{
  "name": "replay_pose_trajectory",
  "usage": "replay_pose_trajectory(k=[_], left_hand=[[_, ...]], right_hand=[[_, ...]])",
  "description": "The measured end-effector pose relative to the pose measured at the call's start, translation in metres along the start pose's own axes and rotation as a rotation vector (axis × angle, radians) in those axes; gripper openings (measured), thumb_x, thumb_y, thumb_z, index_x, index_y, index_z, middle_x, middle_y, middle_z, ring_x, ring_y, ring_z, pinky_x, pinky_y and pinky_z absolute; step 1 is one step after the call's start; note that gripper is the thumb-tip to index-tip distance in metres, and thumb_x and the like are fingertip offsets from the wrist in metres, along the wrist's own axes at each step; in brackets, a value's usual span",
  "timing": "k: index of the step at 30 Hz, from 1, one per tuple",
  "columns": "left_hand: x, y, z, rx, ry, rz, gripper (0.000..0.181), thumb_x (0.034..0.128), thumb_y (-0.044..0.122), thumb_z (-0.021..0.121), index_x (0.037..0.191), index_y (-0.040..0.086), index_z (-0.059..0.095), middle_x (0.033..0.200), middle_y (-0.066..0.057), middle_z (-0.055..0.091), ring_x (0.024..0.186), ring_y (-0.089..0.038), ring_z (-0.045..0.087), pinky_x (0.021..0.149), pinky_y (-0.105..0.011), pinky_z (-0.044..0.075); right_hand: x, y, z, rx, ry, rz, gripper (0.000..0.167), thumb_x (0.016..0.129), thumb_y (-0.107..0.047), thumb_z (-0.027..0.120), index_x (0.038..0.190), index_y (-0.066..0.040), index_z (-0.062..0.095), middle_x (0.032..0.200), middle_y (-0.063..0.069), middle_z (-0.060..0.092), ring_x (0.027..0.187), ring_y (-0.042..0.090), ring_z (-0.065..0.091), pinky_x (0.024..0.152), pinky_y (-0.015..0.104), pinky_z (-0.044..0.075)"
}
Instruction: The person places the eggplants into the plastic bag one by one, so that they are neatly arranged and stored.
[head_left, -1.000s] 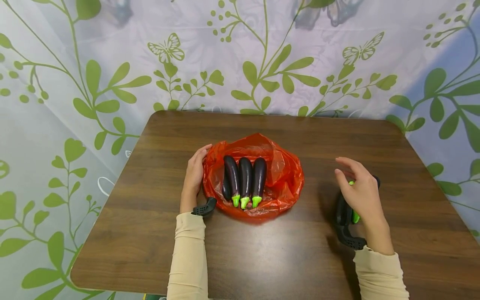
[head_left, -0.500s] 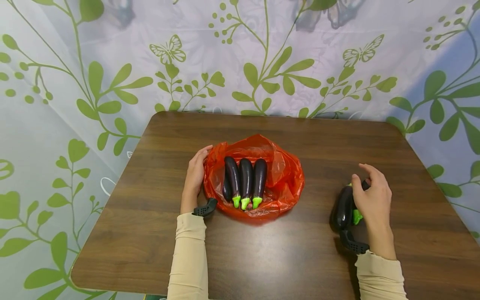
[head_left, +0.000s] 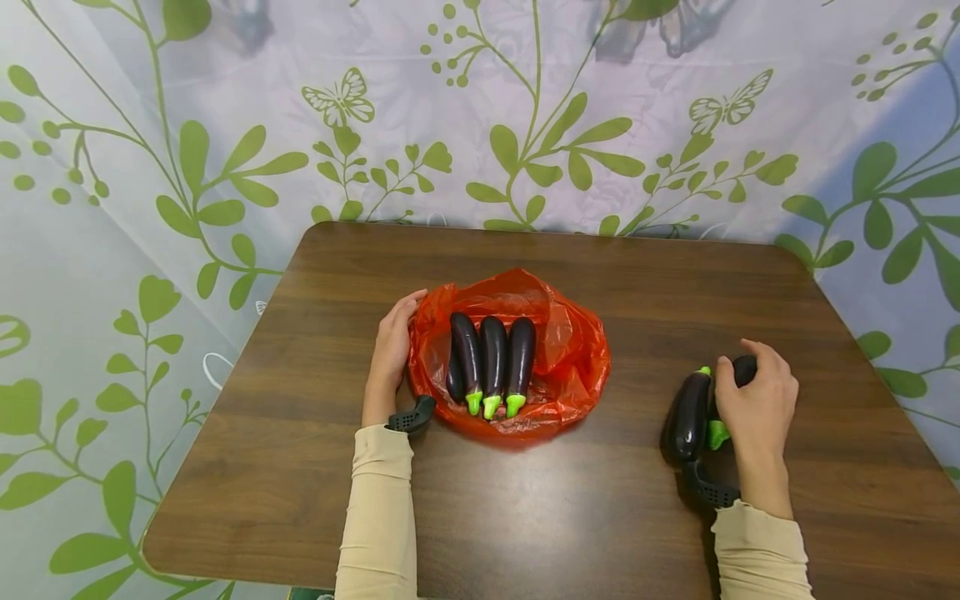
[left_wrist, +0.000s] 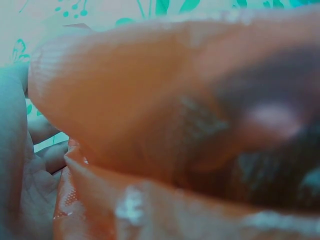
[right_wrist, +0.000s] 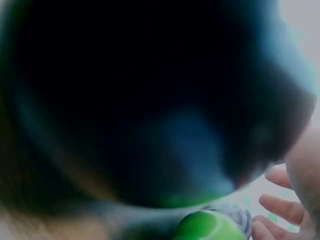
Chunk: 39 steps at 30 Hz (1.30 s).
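Note:
Several dark purple eggplants (head_left: 492,354) with bright green caps lie in an open red plastic bag (head_left: 581,375) in the middle of the table. My left hand (head_left: 390,346) rests along the bag's left side, fingers extended; the left wrist view shows its palm (left_wrist: 37,190) beside the translucent bag wall (left_wrist: 125,90). Two more eggplants lie at the right: the left one (head_left: 686,417) points its cap away, and the right one (head_left: 744,370) has its cap toward me. My right hand (head_left: 761,404) straddles the right one, thumb on its left, fingers beyond it. Firm contact is not visible.
The brown wooden table (head_left: 525,517) has rounded far corners. Behind it hangs a pale curtain (head_left: 450,125) with green leaves and butterflies. A black wrist-camera mount (head_left: 708,487) sits close to the left loose eggplant's near end.
My right hand has moved right and lowered from above the loose eggplants to around the right one. The left hand and the bag have stayed nearly still.

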<state>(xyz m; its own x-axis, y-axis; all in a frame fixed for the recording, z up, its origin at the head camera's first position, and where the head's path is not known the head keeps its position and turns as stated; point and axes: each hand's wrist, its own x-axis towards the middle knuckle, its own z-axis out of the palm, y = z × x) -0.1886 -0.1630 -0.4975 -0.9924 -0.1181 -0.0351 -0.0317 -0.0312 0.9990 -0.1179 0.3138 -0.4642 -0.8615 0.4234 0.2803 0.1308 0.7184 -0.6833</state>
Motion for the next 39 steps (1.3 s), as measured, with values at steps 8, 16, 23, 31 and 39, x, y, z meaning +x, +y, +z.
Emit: replay_pose_trajectory(k=[8, 16, 23, 31, 39], left_hand=[[0.0, -0.002, 0.0, 0.002, 0.002, 0.005, 0.045, 0.1093, 0.041, 0.04, 0.143, 0.02, 0.062, 0.143, -0.005, 0.062, 0.13, -0.024, 0.058, 0.116, -0.044, 0.042], [0.0, -0.002, -0.001, -0.001, 0.0, 0.008, 0.045, 0.1095, 0.041, 0.04, 0.143, 0.02, 0.062, 0.143, -0.004, 0.061, 0.13, -0.024, 0.058, 0.116, -0.044, 0.042], [0.0, -0.001, -0.001, 0.008, -0.005, 0.007, 0.046, 0.1097, 0.042, 0.04, 0.143, 0.019, 0.061, 0.144, -0.006, 0.06, 0.131, -0.025, 0.057, 0.116, -0.045, 0.042], [-0.002, 0.002, -0.001, -0.005, -0.014, -0.014, 0.046, 0.1109, 0.041, 0.038, 0.147, 0.019, 0.059, 0.148, -0.006, 0.058, 0.134, -0.026, 0.055, 0.118, -0.043, 0.04], [0.0, 0.0, -0.001, -0.01, -0.011, -0.01, 0.046, 0.1104, 0.04, 0.039, 0.145, 0.018, 0.06, 0.146, -0.007, 0.059, 0.131, -0.025, 0.057, 0.117, -0.043, 0.042]], right_hand=[[0.0, 0.006, 0.0, -0.031, -0.024, 0.063, 0.051, 0.1, -0.022, 0.057, 0.147, -0.002, 0.053, 0.157, 0.022, 0.044, 0.144, 0.048, 0.033, 0.118, 0.062, 0.025], [0.001, 0.011, 0.0, -0.063, -0.032, 0.068, 0.051, 0.099, -0.018, 0.057, 0.147, 0.0, 0.052, 0.156, 0.026, 0.043, 0.143, 0.049, 0.033, 0.116, 0.062, 0.026], [0.001, 0.015, 0.0, -0.09, -0.063, 0.08, 0.051, 0.1, -0.013, 0.054, 0.148, 0.003, 0.049, 0.158, 0.028, 0.039, 0.145, 0.049, 0.03, 0.119, 0.06, 0.022], [0.002, 0.022, 0.003, -0.082, -0.063, 0.082, 0.052, 0.099, -0.009, 0.051, 0.15, 0.005, 0.045, 0.158, 0.03, 0.035, 0.142, 0.054, 0.03, 0.116, 0.063, 0.023], [0.003, 0.026, 0.003, -0.092, -0.105, 0.128, 0.059, 0.1, -0.011, 0.049, 0.156, 0.001, 0.036, 0.163, 0.028, 0.028, 0.145, 0.055, 0.028, 0.119, 0.065, 0.022]])
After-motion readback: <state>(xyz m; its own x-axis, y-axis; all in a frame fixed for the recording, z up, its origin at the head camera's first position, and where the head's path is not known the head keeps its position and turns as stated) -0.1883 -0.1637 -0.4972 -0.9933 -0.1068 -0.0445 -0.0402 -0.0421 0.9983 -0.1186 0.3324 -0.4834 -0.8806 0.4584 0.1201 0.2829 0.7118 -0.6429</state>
